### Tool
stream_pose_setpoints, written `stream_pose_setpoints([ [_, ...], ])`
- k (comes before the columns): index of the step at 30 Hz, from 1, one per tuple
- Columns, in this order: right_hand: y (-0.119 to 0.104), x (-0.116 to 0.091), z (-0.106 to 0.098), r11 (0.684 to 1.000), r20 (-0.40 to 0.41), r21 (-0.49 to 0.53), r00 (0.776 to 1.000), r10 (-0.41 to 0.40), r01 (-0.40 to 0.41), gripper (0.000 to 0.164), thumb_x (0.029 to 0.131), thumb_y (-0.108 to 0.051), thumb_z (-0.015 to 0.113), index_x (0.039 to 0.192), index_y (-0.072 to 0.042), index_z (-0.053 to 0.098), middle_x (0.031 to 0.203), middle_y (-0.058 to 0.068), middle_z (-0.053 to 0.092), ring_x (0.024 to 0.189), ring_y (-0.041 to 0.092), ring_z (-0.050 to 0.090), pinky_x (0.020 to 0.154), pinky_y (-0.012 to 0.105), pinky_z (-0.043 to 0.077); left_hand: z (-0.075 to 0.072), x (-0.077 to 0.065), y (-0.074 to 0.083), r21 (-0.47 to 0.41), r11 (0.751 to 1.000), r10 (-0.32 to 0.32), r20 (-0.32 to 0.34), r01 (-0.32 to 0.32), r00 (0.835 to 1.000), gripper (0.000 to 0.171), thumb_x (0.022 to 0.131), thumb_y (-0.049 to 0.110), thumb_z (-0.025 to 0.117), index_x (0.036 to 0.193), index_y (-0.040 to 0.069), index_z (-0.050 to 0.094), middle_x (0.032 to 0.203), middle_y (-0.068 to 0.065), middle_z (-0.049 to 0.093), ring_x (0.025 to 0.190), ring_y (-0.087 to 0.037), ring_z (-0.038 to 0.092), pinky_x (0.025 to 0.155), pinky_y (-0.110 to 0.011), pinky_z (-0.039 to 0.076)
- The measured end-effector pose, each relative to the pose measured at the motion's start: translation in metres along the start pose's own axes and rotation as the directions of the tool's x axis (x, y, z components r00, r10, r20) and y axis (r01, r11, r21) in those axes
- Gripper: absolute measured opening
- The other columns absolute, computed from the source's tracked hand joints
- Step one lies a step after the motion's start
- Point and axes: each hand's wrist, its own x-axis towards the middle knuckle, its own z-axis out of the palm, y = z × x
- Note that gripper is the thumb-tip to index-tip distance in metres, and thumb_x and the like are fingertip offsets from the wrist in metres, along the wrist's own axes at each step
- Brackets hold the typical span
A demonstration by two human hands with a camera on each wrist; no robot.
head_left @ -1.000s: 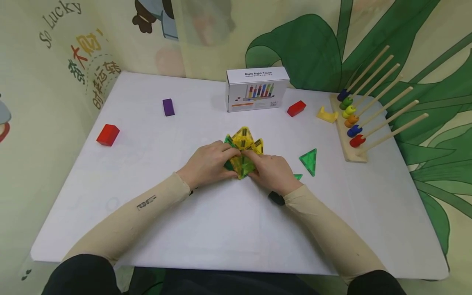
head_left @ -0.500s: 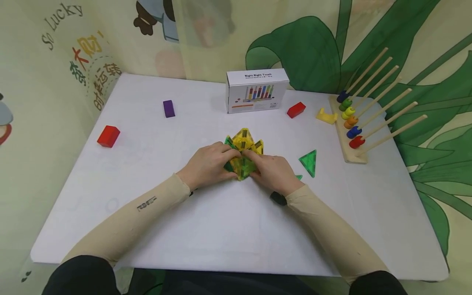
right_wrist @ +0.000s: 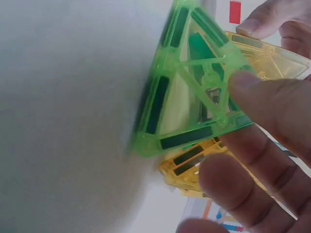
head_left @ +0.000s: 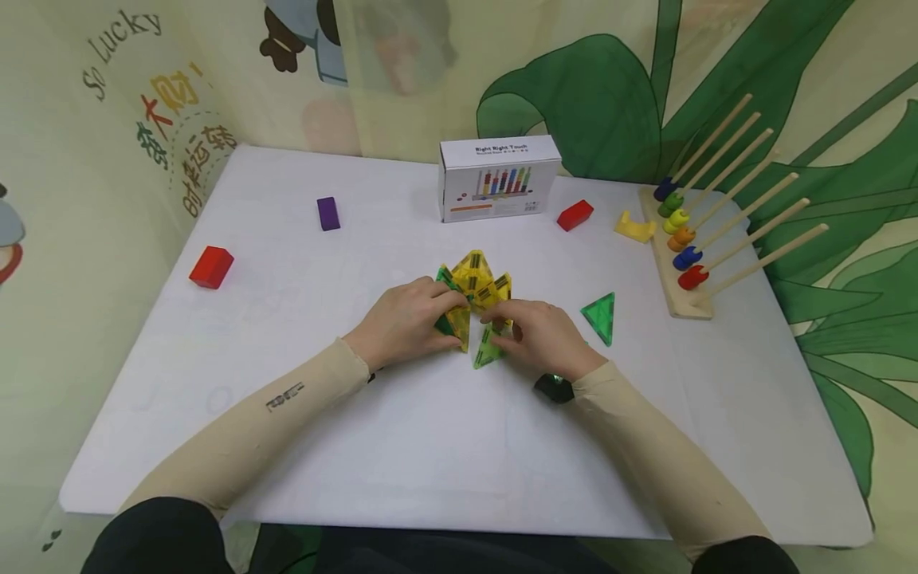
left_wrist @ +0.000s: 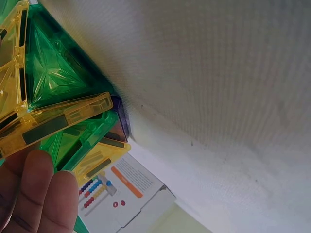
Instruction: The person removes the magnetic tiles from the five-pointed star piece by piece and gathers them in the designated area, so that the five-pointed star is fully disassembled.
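Note:
In the head view, a cluster of yellow and green triangular magnetic tiles point(head_left: 474, 269) stands mid-table. My left hand point(head_left: 409, 320) grips its left side, thumb at the near yellow tile and fingers over the top. My right hand point(head_left: 551, 339) pinches a light green triangular magnetic tile point(right_wrist: 158, 104) between thumb and fingers. This tile tilts at the near side of the cluster, with a gap to the yellow tile on its left. The left wrist view shows a dark green tile point(left_wrist: 56, 73) joined to yellow ones. My right fingers hide part of the cluster.
A loose green triangle point(head_left: 601, 317) lies to the right. Beyond are a white box point(head_left: 495, 187), a red block point(head_left: 575, 215), a yellow curved piece point(head_left: 634, 228) and a wooden peg rack point(head_left: 677, 279). A purple block point(head_left: 328, 214) and another red block point(head_left: 211, 267) lie left.
My right hand has drawn back slightly right and nearer, bringing the light green tile away from the cluster's near side. My left hand stays gripping the cluster.

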Motion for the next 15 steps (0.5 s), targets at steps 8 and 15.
stream_pose_setpoints([
  [8, 0.014, -0.005, -0.002, 0.982, 0.061, 0.186, 0.998, -0.001, -0.010, 0.020, 0.089, -0.010, 0.082, 0.108, -0.013, 0.077, 0.098, -0.001, 0.076, 0.085, 0.010, 0.066, 0.077, 0.029, 0.059, 0.000, 0.001, 0.001, -0.002, 1.000, -0.003, 0.010, 0.003, 1.000, 0.051, 0.080, 0.040, 0.089, 0.120, 0.014, 0.072, 0.109, -0.004, 0.074, 0.096, -0.021, 0.069, 0.080, -0.038, 0.062],
  [15, 0.034, -0.016, -0.011, 0.960, 0.071, 0.251, 0.992, 0.107, -0.121, 0.018, 0.092, -0.011, 0.079, 0.109, -0.013, 0.075, 0.100, 0.001, 0.078, 0.087, 0.013, 0.072, 0.081, 0.031, 0.062, -0.001, 0.000, 0.001, -0.001, 1.000, -0.006, 0.010, 0.006, 1.000, 0.051, 0.079, 0.040, 0.090, 0.120, 0.014, 0.072, 0.108, -0.003, 0.073, 0.096, -0.021, 0.069, 0.079, -0.038, 0.061],
])
